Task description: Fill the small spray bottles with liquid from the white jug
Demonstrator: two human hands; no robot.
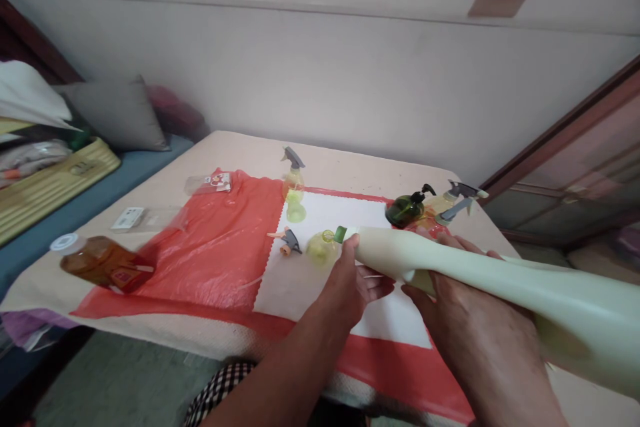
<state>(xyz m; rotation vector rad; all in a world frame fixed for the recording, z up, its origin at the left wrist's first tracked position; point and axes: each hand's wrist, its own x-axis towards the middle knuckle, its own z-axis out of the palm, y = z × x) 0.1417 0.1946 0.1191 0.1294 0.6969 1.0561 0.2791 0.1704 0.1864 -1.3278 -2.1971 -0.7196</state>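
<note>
A large pale green jug [465, 263] lies tilted nearly level, its green-lipped mouth pointing left. My right hand [480, 327] grips it by the handle. Under its neck is my left hand [357, 277], closed on it with the thumb on top. Right at the green lip stands a see-through yellow bottle [320, 251] without its top; I cannot tell whether liquid is flowing. A loose grey and orange spray head [287, 241] lies left of that bottle. Behind it, a yellow spray bottle [294, 193] stands upright with its grey trigger top on.
Beneath are a white sheet [275, 287] and red plastic [220, 240]. At right are a dark green pump bottle [403, 211] and grey-topped spray bottles [457, 203]. A jug of amber liquid [103, 260] and clear packaging [150, 218] are at left. A wall [320, 80] closes the back.
</note>
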